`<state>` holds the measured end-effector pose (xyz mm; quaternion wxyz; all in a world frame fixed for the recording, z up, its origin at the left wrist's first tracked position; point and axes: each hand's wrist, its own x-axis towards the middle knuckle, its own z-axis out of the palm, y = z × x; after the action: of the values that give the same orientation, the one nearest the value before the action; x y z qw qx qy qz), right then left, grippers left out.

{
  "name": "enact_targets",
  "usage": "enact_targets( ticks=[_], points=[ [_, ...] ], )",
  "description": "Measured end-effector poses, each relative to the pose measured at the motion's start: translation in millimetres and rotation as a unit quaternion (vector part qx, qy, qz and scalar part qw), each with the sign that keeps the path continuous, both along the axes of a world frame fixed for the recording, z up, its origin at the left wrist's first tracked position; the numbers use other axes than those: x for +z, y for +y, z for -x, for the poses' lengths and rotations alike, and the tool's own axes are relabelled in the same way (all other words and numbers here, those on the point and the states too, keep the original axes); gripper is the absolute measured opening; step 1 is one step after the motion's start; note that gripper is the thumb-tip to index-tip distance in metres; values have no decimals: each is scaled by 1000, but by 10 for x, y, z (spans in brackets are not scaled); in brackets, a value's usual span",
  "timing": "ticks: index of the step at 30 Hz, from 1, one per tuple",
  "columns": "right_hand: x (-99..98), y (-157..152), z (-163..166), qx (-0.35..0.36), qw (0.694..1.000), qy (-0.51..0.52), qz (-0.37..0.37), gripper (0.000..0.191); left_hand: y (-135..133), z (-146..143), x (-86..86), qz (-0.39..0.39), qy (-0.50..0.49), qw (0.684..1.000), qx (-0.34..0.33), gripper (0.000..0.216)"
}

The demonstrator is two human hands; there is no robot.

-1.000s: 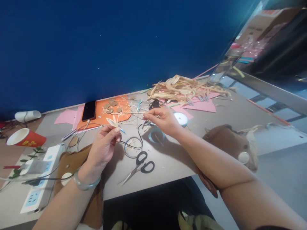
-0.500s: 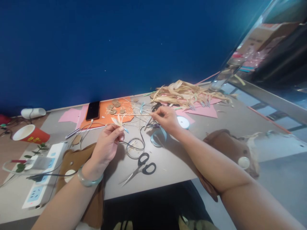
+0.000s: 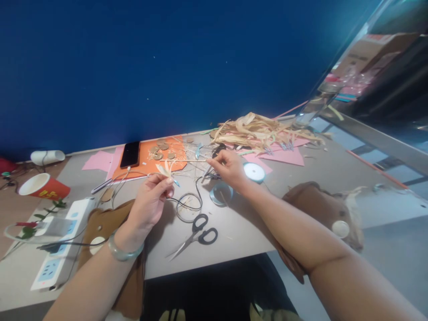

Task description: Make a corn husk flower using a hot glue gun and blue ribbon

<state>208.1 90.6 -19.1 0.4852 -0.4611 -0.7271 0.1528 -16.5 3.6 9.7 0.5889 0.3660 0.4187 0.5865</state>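
Note:
My left hand [image 3: 149, 203] is closed in a pinch on a small pale husk flower [image 3: 166, 170], held just above the table. My right hand [image 3: 230, 169] pinches the right end of a thin wooden stick [image 3: 182, 160] that runs level toward the flower. Below the two hands lie a loop of black wire [image 3: 187, 206] and a roll of light blue ribbon [image 3: 220, 192]. Black-handled scissors [image 3: 197, 232] lie near the front edge.
A pile of dried husks [image 3: 261, 130] lies on pink paper at the back right. An orange sheet [image 3: 147, 161] holds round cardboard discs and a black phone [image 3: 130, 154]. At the left are a red paper cup [image 3: 43, 187] and a white power strip [image 3: 56, 249]. A white tape roll [image 3: 254, 171] sits by my right wrist.
The view shifted slightly. My right hand moved a little to the right and back with the stick end. My left hand stays pinched on the flower.

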Motion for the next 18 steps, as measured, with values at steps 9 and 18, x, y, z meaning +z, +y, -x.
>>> enact_targets(
  ticks=[9, 18],
  points=[
    [-165, -46, 139, 111, 954, -265, -88, 44, 0, -8, 2, -4, 9, 1000, 0, 19],
    [-355, -73, 222, 144, 935, -316, -72, 20, 0, -9, 24, 0, 7, 1000, -1, 21]
  ],
)
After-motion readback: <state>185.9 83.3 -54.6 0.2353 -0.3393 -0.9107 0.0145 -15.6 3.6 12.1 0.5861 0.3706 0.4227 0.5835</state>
